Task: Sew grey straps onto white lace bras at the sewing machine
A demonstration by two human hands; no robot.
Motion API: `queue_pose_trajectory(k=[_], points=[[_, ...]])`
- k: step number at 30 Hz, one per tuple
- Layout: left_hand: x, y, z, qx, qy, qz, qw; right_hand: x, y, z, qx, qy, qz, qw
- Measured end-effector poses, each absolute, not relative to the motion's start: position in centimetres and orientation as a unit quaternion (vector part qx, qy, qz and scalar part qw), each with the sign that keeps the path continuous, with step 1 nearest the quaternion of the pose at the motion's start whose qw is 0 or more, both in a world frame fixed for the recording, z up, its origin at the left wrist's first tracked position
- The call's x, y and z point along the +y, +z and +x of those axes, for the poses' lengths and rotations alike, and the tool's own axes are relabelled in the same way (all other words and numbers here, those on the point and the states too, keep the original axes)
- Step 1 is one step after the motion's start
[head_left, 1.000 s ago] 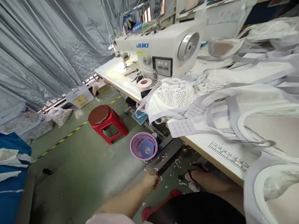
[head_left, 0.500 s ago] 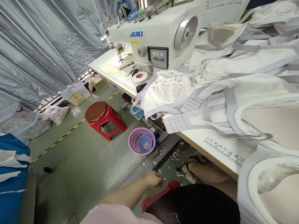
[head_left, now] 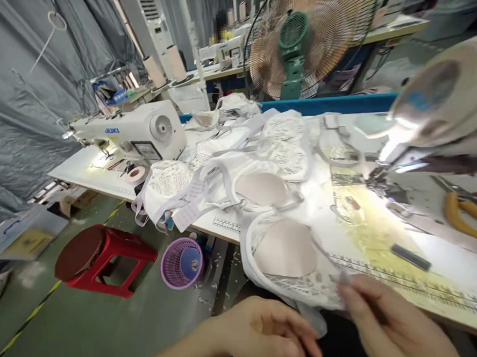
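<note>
A white lace bra (head_left: pixel 253 253) with a beige inner cup lies at the table's front edge, its near side hanging a little over. My right hand (head_left: pixel 396 319) pinches the bra's right edge between thumb and fingertips. Just below the cup, my left hand (head_left: pixel 268 330) is held with its fingers apart and nothing in them. It is close to a hanging pale strip of the bra; whether it touches cannot be made out. More white bras (head_left: pixel 168 177) lie heaped behind and to the left on the table.
At right is a lit sewing machine head (head_left: pixel 443 96), with orange-handled scissors (head_left: pixel 463 216) beside it. A second sewing machine (head_left: pixel 138 128) stands at left. A fan (head_left: pixel 310 23) is behind the table. A red stool (head_left: pixel 109 256) and purple basket (head_left: pixel 168 269) are on the floor.
My view has swung right, bringing the near machine and the fan into sight. My left hand has risen from beside the seat to the bra. My right hand has come into view, gripping the bra.
</note>
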State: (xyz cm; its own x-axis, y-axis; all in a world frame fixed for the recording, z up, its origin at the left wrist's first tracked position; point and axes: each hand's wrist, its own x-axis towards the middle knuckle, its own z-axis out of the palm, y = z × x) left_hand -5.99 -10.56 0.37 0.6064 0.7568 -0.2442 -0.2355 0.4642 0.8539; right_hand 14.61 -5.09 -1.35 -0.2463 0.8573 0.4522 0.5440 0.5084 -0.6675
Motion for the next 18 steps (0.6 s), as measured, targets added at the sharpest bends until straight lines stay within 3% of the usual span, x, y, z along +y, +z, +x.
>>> queue_pose_trajectory(k=[4, 9, 14, 18], points=[[-10.0, 1.4, -2.5, 0.339, 0.421, 0.508, 0.67, -6.6, 0.6, 13.6, -0.82, 0.162, -0.304, 0.457], [-9.3, 1.6, -0.4, 0.454, 0.467, 0.398, 0.646, -7.1, -0.1, 13.2, -0.813, 0.119, -0.286, 0.493], [-8.8, 2.2, -0.9, 0.442, 0.498, 0.294, 0.686, -7.4, -2.9, 14.2, -0.789, 0.101, -0.347, 0.497], [-8.7, 2.9, -1.4, 0.434, 0.501, 0.304, 0.685, -7.2, -6.0, 15.0, -0.781, 0.097, -0.433, 0.44]])
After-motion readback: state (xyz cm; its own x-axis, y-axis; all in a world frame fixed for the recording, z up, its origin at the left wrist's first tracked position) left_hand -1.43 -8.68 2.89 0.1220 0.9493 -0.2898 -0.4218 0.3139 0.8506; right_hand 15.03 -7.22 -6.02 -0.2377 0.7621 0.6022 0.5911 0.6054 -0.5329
